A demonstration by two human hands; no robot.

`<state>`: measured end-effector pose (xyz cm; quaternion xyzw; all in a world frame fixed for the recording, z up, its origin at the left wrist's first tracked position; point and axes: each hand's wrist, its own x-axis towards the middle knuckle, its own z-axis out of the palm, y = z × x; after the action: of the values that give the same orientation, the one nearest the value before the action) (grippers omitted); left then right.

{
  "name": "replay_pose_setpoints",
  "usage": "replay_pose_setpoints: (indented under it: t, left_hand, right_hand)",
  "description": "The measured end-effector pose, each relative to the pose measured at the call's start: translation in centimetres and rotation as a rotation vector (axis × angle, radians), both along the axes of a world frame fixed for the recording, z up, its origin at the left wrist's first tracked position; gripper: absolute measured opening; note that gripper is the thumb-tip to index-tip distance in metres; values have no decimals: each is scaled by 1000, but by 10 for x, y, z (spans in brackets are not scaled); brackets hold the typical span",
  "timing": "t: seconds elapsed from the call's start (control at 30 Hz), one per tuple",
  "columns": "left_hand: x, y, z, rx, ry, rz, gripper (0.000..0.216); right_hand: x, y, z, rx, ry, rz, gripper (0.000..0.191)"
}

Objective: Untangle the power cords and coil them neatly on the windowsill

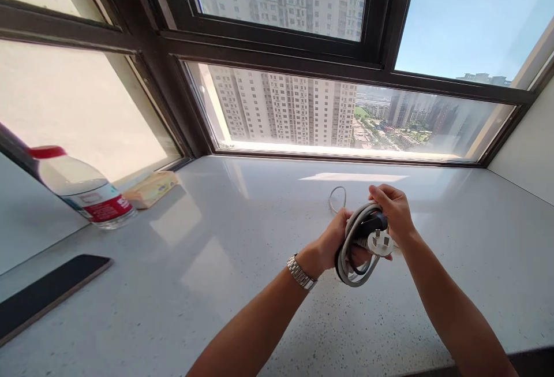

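Observation:
A coiled grey power cable (352,250) is held above the white windowsill (242,261), with a white three-pin plug (381,243) sticking out at its right side. My left hand (333,238) grips the coil from the left; a metal watch sits on that wrist. My right hand (392,209) closes over the top of the coil by a black part near the plug. A loose loop of thin cable (336,197) lies on the sill just behind the hands.
A plastic water bottle (82,189) with a red cap and red label stands at the left. A yellow packet (151,187) lies beside it. A dark phone (43,293) rests at the near left. Large windows (346,117) run along the sill's far edge.

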<state>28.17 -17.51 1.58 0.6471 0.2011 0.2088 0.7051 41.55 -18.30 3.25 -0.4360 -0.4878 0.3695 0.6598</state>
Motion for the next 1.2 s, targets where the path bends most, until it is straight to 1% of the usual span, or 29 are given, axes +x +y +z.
replay_pose_setpoints:
  t: [0.07,0.1,0.13,0.17,0.23,0.33,0.4,0.47,0.53,0.6,0.63,0.7,0.73,0.8,0.97,1.07,1.13,1.17,1.2]
  left_hand:
    - [-3,1,7,-166,37,-136,73]
    - [-5,1,9,-213,43,-154,75]
    - [-7,2,11,-202,35,-119,78]
    - [-9,2,11,-142,18,-64,79]
    - [-14,3,13,52,-28,34,77]
    - [-23,2,20,305,-35,77,57]
    - [-26,-4,26,466,41,150,47]
    - [-25,-11,29,698,174,295,42]
    - [-20,-18,29,922,331,466,46]
    - [-14,-24,25,1078,478,610,58]
    - [-11,-26,23,1133,534,659,63]
    - [-8,-26,19,1207,584,697,68]
    - [-7,-24,17,1237,569,691,68]
    - [-7,-17,13,1280,468,652,65]
    - [-9,4,2,1330,38,595,48]
    - [-7,8,-2,1344,-202,535,34]
    - [-5,7,-5,1275,-317,514,30]
    - [-3,6,-6,1203,-346,534,30]
    - [-2,5,-8,1111,-355,583,31]
  right_hand:
    - [1,0,0,-4,29,-23,40]
    - [2,0,0,-10,36,-23,40]
    - [2,0,0,-15,40,-26,41]
    - [3,1,1,-16,44,-34,42]
    - [4,1,1,-7,44,-79,45]
    - [6,2,3,3,44,-147,48]
    - [7,2,2,-2,45,-154,48]
    - [6,3,2,-7,38,-146,48]
    - [5,3,0,-17,28,-145,48]
    - [3,3,-1,-32,29,-150,48]
    - [2,3,-1,-39,35,-148,49]
    - [0,3,-2,-47,54,-137,49]
    - [-1,3,-2,-50,68,-129,49]
    - [-1,2,-3,-61,95,-110,50]
    - [4,4,-6,-109,103,-41,47]
    - [8,10,-14,-111,136,43,47]
    - [8,16,-21,-134,174,81,47]
    - [7,19,-25,-155,189,88,47]
    - [6,22,-29,-180,196,90,46]
